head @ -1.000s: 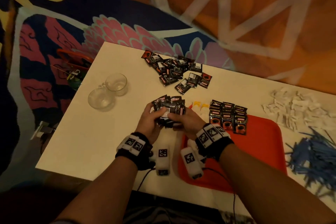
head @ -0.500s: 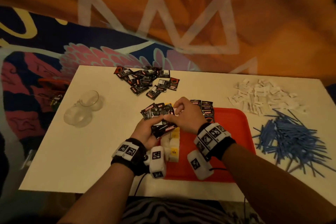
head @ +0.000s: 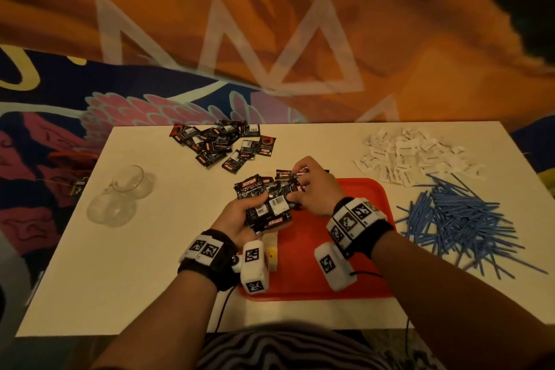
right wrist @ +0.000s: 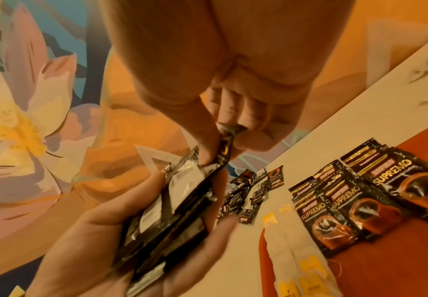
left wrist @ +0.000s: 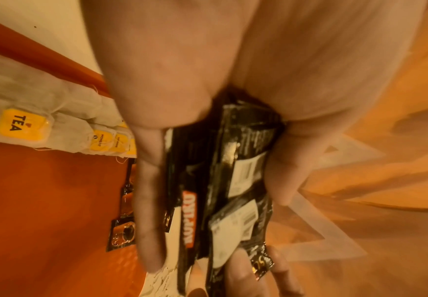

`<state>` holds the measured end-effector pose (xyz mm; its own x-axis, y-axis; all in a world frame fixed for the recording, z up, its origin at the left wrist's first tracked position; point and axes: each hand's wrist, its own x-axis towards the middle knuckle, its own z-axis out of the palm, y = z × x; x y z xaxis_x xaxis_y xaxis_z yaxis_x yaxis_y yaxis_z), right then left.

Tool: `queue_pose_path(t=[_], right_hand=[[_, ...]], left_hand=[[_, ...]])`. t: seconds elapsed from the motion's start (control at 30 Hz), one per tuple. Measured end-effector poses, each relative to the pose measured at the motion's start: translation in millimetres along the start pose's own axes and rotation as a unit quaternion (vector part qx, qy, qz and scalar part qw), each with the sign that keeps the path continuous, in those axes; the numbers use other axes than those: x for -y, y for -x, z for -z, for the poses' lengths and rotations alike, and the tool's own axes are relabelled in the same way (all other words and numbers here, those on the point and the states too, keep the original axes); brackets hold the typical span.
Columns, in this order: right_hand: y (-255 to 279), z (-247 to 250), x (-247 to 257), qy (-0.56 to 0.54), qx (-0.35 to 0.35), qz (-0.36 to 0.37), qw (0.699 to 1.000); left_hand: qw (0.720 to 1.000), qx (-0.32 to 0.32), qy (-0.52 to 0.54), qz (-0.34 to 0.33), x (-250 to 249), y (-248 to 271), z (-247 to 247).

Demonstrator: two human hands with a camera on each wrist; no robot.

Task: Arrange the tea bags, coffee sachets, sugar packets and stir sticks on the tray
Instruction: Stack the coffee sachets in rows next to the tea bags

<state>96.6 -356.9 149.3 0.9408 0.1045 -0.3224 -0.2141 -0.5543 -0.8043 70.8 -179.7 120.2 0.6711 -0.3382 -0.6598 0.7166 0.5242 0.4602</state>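
My left hand [head: 240, 216] grips a bundle of black coffee sachets [head: 268, 204] above the left edge of the red tray [head: 354, 249]; the same bundle [left wrist: 223, 191] fills the left wrist view. My right hand [head: 309, 189] pinches the end of one sachet [right wrist: 227, 140] at the bundle's top. On the tray lie rows of coffee sachets [right wrist: 355, 201] and a line of tea bags [left wrist: 29, 120] with yellow tags. A loose heap of coffee sachets [head: 223, 144] lies at the table's back. White sugar packets [head: 408, 156] and blue stir sticks [head: 459, 219] lie at the right.
Two clear glass cups [head: 120, 195] stand on the white table [head: 135, 279] at the left. A colourful patterned fabric [head: 270, 39] rises behind the table's far edge. Cables hang from my wrist cameras over the near edge.
The bundle has been lifted nearer to me over the tray's left side. My right hand moved from beside the bundle to its top and now pinches one sachet. The head view shifted right.
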Motion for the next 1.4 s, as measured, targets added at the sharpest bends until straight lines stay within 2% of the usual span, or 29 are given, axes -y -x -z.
queue_pose_path(t=[0.17,0.27,0.37,0.43,0.5,0.57,0.63,0.73,0.83,0.93,1.0,1.17,1.3,1.4], right_hand=[[6.0,13.7,-1.4,0.025,0.005,0.059,0.998],[9.3,16.8,2.0,0.090,0.027,0.103,0.990],[11.1,14.4,10.5,0.187,0.061,0.162,0.967],[12.8,9.5,16.4,0.194,0.070,0.207,0.956],[12.8,4.4,17.6,0.180,0.047,0.228,0.956],[11.5,1.6,12.0,0.128,-0.021,0.199,0.971],[10.0,0.5,5.1,0.036,-0.075,0.123,0.989],[5.5,-8.3,-5.1,-0.056,-0.044,0.042,0.997],[-0.1,-16.8,-8.7,-0.060,-0.031,0.033,0.997],[-5.2,-18.3,-10.6,-0.060,-0.024,0.011,0.998],[-6.9,-18.7,-13.0,-0.080,-0.034,0.001,0.996],[-4.2,-15.6,-12.5,-0.125,-0.031,-0.008,0.992],[-8.2,-11.7,-13.5,-0.128,-0.027,-0.025,0.991],[-10.5,-10.5,-17.0,-0.153,-0.036,-0.046,0.986]], left_hand=[[1.000,0.014,-0.024,0.013,1.8,-4.2,-2.7],[0.998,0.040,-0.028,0.042,3.1,-3.1,-4.2],[0.992,0.099,-0.043,0.062,8.0,-3.3,-1.7],[0.987,0.116,-0.081,0.071,12.2,-2.0,-3.4],[0.988,0.112,-0.089,0.067,13.5,-0.6,-5.9],[0.992,0.080,-0.093,0.038,11.3,-0.9,-7.6],[0.992,0.048,-0.116,0.001,8.5,-1.2,-8.7],[0.989,0.030,-0.138,-0.044,8.7,-4.1,-9.1],[0.993,0.048,-0.101,-0.047,8.1,-3.7,-7.5],[0.997,0.067,-0.022,-0.013,4.1,-2.6,-3.8],[0.998,0.052,-0.029,-0.007,2.1,-1.9,-6.3],[0.995,0.022,-0.053,-0.076,3.5,-6.6,-11.5],[0.998,0.059,0.003,-0.033,-0.9,-6.7,-9.0],[0.997,0.032,-0.047,-0.057,-0.8,-11.7,-9.0]])
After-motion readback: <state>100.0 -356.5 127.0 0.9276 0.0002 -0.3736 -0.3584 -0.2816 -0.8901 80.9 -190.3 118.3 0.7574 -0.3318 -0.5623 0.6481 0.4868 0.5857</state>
